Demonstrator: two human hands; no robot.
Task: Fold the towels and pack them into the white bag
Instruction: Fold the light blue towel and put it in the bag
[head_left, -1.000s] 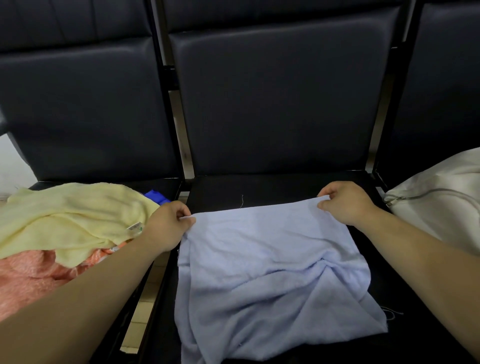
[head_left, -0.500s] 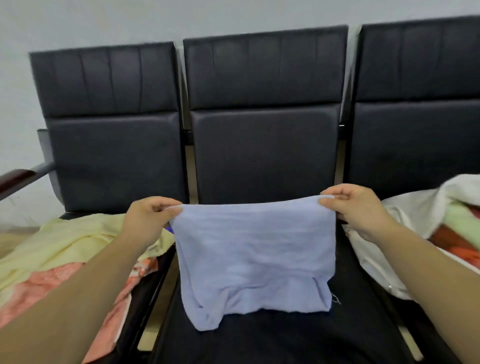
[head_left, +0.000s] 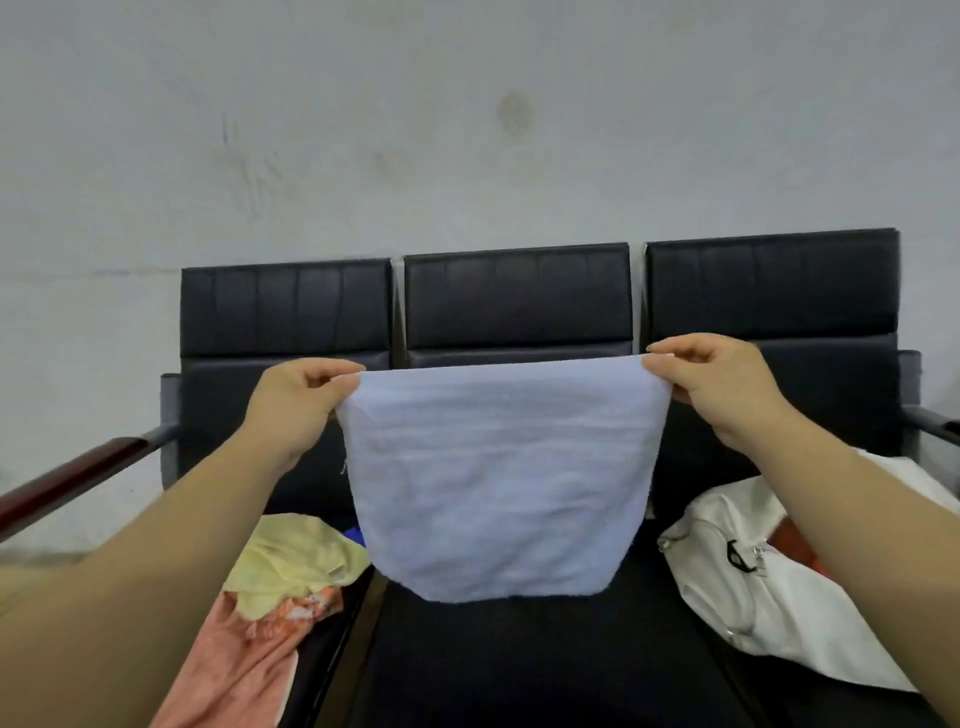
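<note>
The pale blue towel (head_left: 498, 483) hangs flat in the air above the middle seat (head_left: 545, 660) of a row of three black chairs, its lower edge just over the seat cushion and its top edge stretched level in front of the middle backrest. The left hand (head_left: 291, 410) pinches the towel's upper left corner between thumb and curled fingers, and the right hand (head_left: 727, 384) pinches the upper right corner the same way, both arms reaching forward. Left of the middle seat, a yellow towel (head_left: 296, 566) lies crumpled on top of an orange-pink towel (head_left: 244, 654) on the neighbouring chair. Right of the middle seat, the white bag (head_left: 753, 597) rests on the third chair, with something reddish showing at its opening. A wooden armrest (head_left: 78, 478) stands at the far left of the row, against a grey wall (head_left: 467, 130).
</note>
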